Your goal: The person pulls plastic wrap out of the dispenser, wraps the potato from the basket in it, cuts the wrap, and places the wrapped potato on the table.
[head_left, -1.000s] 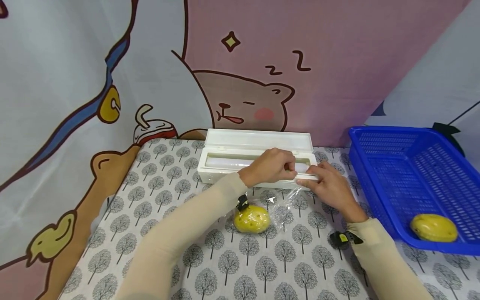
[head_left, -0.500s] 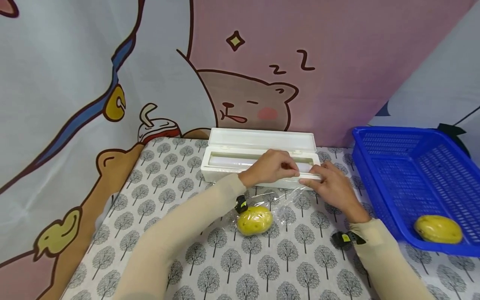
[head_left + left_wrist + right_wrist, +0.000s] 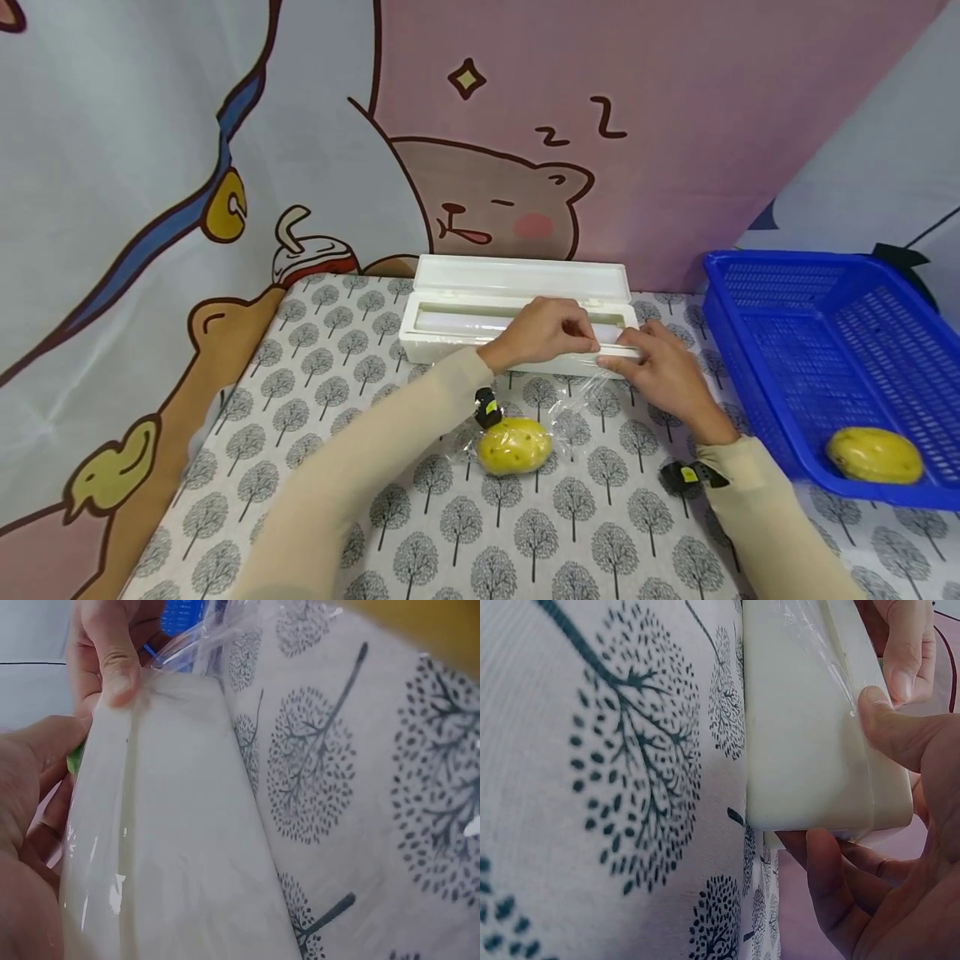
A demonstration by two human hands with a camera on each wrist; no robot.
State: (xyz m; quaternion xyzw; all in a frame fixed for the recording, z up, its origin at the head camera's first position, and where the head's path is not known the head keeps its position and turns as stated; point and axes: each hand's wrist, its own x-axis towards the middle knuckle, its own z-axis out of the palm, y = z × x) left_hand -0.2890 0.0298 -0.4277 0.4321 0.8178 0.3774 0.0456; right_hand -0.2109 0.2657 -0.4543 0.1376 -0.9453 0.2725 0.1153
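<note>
A white cling film box [image 3: 450,343] stands with its lid [image 3: 517,279] raised and a film roll [image 3: 457,323] inside. My left hand [image 3: 546,332] is at its front edge near the right end, thumb and fingertips pinching a small green slide cutter [image 3: 73,759]. With my right hand [image 3: 663,373] I grip the box's right end, thumb [image 3: 889,724] pressing the front edge and fingers curled beneath the corner. Clear film [image 3: 581,392] runs from the box's front down to a yellow oval fruit [image 3: 514,446], which lies in film on the cloth. Left fingertips are partly hidden.
At the right stands a blue plastic basket [image 3: 757,392] with another yellow fruit [image 3: 874,456] in it. A tree-print cloth [image 3: 457,521] covers the table. Behind the box hangs a curtain [image 3: 645,217] with a cartoon bear.
The film-covered fruit has shifted slightly to the right and toward me. My left fingers have changed their bend a little at the box edge; the right hand keeps its grip.
</note>
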